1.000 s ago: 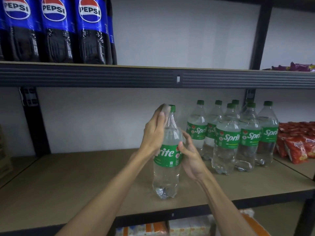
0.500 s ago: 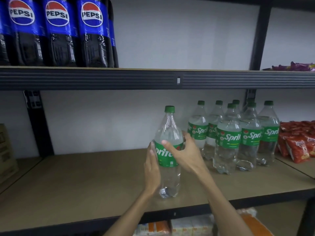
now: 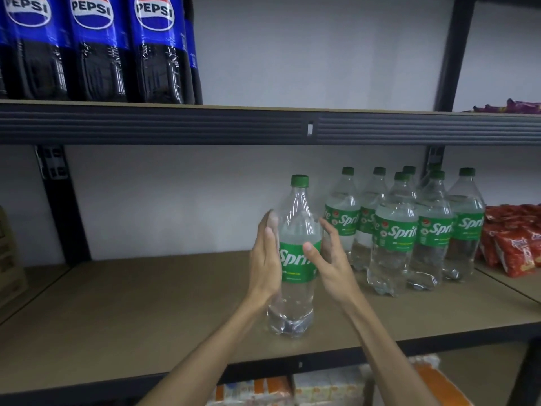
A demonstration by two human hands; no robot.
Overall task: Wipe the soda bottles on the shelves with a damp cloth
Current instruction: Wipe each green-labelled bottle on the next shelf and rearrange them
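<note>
Left hand [image 3: 265,259] flat on standing Sprite bottle [image 3: 295,230], right hand [image 3: 330,265] open beside it — apparently wiping its body; next, turn bottle. Cloth indiscernible.

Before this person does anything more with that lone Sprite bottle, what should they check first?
1. Sprite bottle upright on the shelf: ok.
2. Green cap on: ok.
3. Damp cloth in hand: not ok; none shows in either hand.
4. Firm hold: not ok; the left hand lies flat against the bottle's side, and the right hand is open with its thumb at the label.
5. Standing apart from the other Sprite bottles: ok.
6. Bottle already wiped clean: cannot tell.
</note>
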